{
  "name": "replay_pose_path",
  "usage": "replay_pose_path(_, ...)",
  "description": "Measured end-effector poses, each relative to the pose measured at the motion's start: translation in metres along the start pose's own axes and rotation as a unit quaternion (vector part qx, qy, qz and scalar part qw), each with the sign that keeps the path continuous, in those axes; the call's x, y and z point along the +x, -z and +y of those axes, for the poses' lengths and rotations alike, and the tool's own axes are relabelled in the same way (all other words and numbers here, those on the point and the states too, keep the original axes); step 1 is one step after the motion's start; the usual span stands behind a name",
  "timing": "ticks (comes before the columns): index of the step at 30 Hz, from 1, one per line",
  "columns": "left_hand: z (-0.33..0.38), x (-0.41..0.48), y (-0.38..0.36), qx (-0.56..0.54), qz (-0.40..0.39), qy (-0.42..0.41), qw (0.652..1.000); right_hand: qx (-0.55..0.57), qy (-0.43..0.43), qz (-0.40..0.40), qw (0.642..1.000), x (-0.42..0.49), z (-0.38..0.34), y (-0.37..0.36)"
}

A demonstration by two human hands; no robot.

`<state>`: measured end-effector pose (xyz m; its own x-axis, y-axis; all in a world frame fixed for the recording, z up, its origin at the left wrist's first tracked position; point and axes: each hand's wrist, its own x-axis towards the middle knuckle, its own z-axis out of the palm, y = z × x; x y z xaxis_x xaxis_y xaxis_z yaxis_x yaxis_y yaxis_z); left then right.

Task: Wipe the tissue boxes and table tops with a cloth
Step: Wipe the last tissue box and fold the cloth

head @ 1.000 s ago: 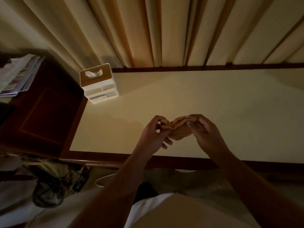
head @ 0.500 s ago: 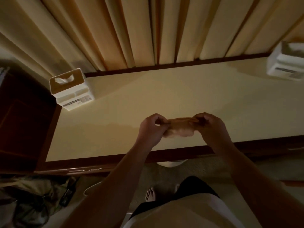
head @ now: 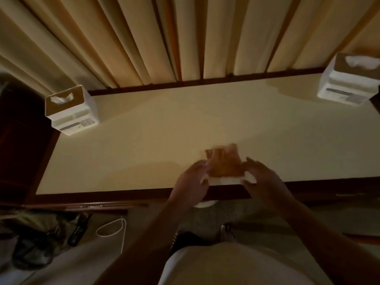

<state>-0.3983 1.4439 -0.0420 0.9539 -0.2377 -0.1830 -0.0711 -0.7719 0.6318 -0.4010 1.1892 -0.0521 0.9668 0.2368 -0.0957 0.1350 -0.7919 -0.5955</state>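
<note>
An orange-tan cloth [head: 223, 164], blurred by motion, lies spread over the front part of the cream table top [head: 133, 153]. Its pale near edge is stretched between my hands. My left hand [head: 191, 182] holds the near left corner. At the near right corner is my right hand [head: 265, 178], holding it the same way. Both hands sit at the table's front edge. A white tissue box [head: 70, 112] stands at the back left corner of the table. At the back right corner stands a second white tissue box [head: 347, 79]. Each has a tissue poking out.
Beige curtains [head: 185, 38] hang right behind the table. A dark wooden cabinet [head: 18, 145] adjoins its left end. On the floor at the left lie a dark bag [head: 35, 249] and a white cable [head: 115, 229]. My foot [head: 228, 231] stands under the table's front edge.
The bunched cloth held up between both hands has been opened out and brought down onto the table. The view has swung right, so the right tissue box shows fully.
</note>
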Motion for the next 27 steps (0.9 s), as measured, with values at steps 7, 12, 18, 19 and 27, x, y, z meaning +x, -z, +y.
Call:
replay_pose_path(7,0.017,0.013,0.006,0.049,0.157,-0.020,0.986,-0.026,0.014,0.070,0.997,0.019,0.003,0.009)
replay_pose_path(12,0.038,0.055,-0.002,0.065,0.231,-0.059,0.969,-0.076,0.083,0.064,0.992,0.052,-0.003,-0.015)
replay_pose_path(18,0.000,0.054,-0.068,0.270,-0.069,0.035,0.960,-0.242,0.072,-0.111,0.961,0.050,0.027,-0.061)
replay_pose_path(19,-0.006,0.052,-0.070,0.290,-0.072,0.048,0.953,-0.258,0.060,-0.132,0.955,0.049,0.031,-0.061)
replay_pose_path(27,-0.010,0.057,-0.079,0.284,-0.050,0.053,0.956,-0.250,0.033,-0.139,0.958,0.054,0.026,-0.054)
